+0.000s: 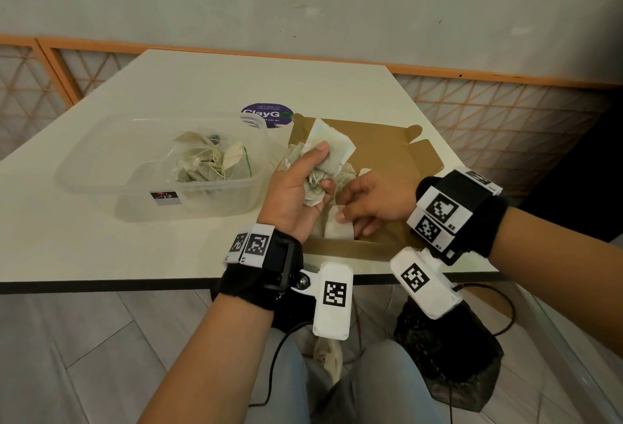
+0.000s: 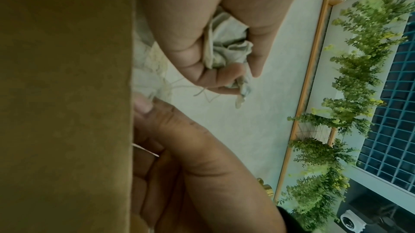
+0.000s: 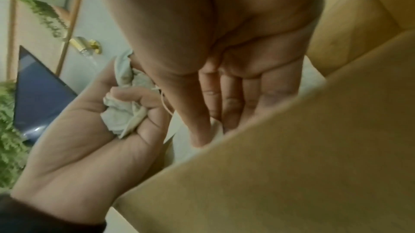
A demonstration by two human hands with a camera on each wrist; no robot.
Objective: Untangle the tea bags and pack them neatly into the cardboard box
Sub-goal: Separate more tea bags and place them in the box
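Note:
My left hand [image 1: 320,167] hovers above the open brown cardboard box [image 1: 387,154] and grips a tangled clump of tea bags [image 1: 332,140] with loose strings. The left wrist view shows that clump [image 2: 226,47] crushed between the curled fingers and palm. My right hand [image 1: 350,214] reaches into the box from the right. Its straight fingers [image 3: 224,103] press on a flat white tea bag [image 3: 216,126] lying in the box near the front wall [image 3: 292,165]. A string runs from the clump toward the right hand. The box floor under my hands is hidden.
A clear plastic container [image 1: 101,167] left of the box holds more tangled tea bags [image 1: 202,164]. A round purple sticker [image 1: 266,115] lies behind the box. The table's front edge [image 1: 101,285] runs just below my wrists. A black bag [image 1: 448,349] sits below on the floor.

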